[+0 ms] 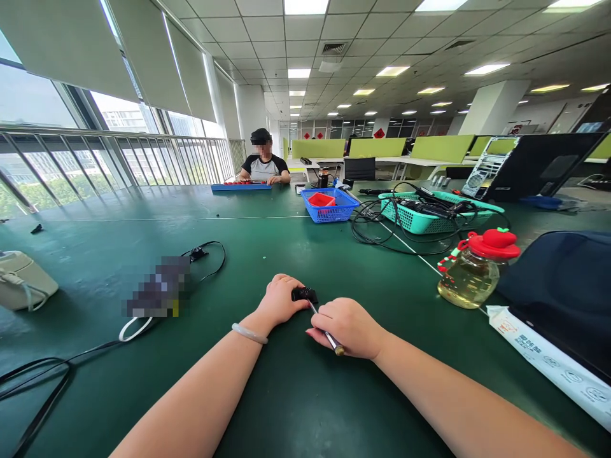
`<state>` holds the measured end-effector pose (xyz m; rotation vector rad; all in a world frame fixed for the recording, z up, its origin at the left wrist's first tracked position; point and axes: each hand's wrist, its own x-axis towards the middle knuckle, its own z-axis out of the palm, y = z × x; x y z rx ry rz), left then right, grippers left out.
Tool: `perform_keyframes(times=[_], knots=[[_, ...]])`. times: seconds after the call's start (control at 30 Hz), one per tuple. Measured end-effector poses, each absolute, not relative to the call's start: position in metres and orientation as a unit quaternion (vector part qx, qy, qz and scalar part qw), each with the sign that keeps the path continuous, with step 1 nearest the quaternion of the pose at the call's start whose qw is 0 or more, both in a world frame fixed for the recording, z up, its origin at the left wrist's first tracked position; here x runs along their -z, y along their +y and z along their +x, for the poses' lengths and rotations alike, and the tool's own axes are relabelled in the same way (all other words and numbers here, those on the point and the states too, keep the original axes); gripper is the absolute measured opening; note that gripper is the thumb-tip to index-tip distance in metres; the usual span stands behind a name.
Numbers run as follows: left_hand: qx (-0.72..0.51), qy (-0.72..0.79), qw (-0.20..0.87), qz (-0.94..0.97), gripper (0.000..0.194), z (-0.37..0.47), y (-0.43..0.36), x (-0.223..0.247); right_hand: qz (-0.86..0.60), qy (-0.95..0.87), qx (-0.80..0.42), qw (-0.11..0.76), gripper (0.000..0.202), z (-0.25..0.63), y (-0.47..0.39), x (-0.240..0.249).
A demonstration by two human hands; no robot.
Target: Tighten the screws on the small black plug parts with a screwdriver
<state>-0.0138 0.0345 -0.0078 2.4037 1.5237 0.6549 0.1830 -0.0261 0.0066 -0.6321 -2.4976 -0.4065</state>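
The left hand (282, 298) is pinching a small black part (304, 294) against the green tabletop (267, 394). The right hand (351, 326) is gripping a thin metal tool (329, 334), and its tip is at the black part. Beyond the black part there is a blue basket (334, 213); to its right, a red-lidded jar (470, 280).

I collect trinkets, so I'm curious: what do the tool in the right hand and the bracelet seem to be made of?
The tool looks like shiny metal, going by its silvery glints; its end looks brassy, though that could be a coating. The bracelet is pale, smooth and slightly cloudy, perhaps polished stone, though glass or plastic could look alike.
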Motion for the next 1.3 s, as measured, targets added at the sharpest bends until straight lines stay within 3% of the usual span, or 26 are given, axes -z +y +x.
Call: perform_keyframes(times=[1.3], knots=[[-0.234,0.491,0.095,0.834,0.029,-0.0122,0.0331,0.0067,-0.240,-0.906,0.175,0.302,0.028,0.1833,-0.0257,-0.0066]])
